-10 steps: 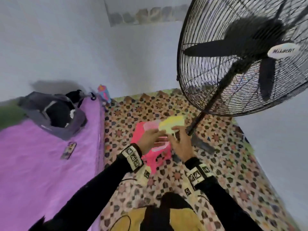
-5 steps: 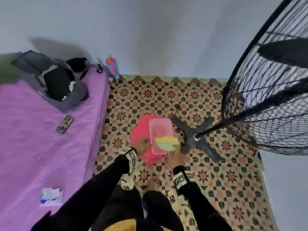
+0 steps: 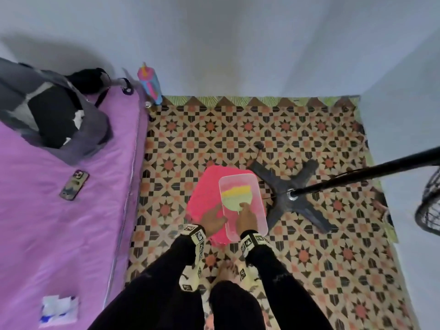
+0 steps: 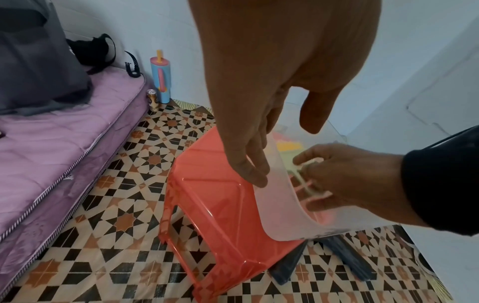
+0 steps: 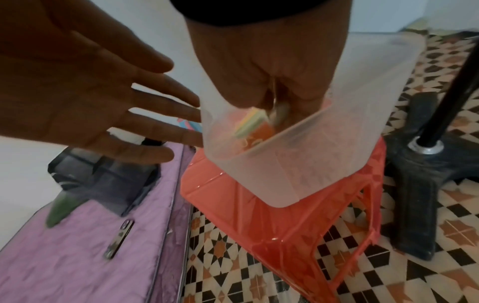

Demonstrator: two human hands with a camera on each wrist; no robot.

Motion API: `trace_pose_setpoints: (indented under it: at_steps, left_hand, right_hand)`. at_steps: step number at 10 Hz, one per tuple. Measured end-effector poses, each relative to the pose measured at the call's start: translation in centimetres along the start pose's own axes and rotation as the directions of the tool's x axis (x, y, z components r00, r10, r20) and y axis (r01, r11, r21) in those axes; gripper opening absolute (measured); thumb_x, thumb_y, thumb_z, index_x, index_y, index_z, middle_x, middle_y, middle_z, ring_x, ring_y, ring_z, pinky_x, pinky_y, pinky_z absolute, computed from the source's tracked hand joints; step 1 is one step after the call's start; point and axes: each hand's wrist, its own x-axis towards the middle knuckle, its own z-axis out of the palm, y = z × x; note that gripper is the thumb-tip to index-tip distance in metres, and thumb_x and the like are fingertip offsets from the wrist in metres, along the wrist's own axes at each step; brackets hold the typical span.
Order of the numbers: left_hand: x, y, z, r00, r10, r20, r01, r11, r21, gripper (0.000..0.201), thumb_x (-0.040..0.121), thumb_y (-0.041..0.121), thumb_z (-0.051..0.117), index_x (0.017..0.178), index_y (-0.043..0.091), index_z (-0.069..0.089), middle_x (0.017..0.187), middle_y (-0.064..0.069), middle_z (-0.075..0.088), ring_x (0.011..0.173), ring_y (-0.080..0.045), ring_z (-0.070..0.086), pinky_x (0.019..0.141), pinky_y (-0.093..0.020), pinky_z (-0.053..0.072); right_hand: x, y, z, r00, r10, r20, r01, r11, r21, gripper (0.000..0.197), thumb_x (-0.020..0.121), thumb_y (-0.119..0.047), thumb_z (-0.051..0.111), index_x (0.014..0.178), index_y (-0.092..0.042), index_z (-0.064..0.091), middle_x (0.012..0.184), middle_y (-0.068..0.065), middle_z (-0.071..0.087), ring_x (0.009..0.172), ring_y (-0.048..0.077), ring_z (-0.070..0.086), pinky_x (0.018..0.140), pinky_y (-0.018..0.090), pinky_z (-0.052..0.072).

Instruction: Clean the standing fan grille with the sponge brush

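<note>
Lowered since earlier, the sponge brush (image 3: 236, 196) lies head-away inside the tub (image 3: 258, 225), its handle hidden by the pinching right hand (image 3: 247, 219); left hand (image 3: 212, 219) spread against the wall.

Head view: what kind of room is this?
Most likely a small bedroom at home. A purple mattress lies along the wall with a phone and a bag on it, patterned flooring covers the rest, and a standing fan's base sits beside a pink stool.

Pink stool (image 3: 207, 198) on patterned floor (image 3: 309, 234)
</note>
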Motion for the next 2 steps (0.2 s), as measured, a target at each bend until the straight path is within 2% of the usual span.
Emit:
trace_pose_setpoints:
  at_steps: [1, 2]
  left_hand:
    - [0.8, -0.7, -0.1, 1.000, 0.019, 0.005, -0.020, 0.997, 0.080, 0.057, 0.108, 0.030, 0.053, 0.160, 0.026, 0.032, 0.152, -0.012, 0.052, 0.131, -0.030, 0.056, 0.114, -0.044, 0.043]
    - [-1.3, -2.9, -0.6, 0.998, -0.028, 0.048, 0.014, 0.963, 0.268, 0.055, 0.109, 0.032, 0.047, 0.161, 0.020, 0.032, 0.153, -0.010, 0.052, 0.134, -0.025, 0.055, 0.108, -0.030, 0.043]
  right_hand:
    - [0.5, 1.0, -0.2, 0.997, 0.002, 0.073, 0.010, 0.987, -0.159, 0.040, 0.109, -0.022, 0.034, 0.145, -0.008, 0.046, 0.144, 0.012, 0.053, 0.135, 0.031, 0.049, 0.115, 0.041, 0.035]
    - [-3.1, 1.5, -1.0, 0.990, -0.133, 0.043, 0.136, 0.989, -0.065, 0.029, 0.107, -0.020, 0.039, 0.122, -0.013, 0.062, 0.115, 0.003, 0.066, 0.110, 0.023, 0.064, 0.099, 0.031, 0.048]
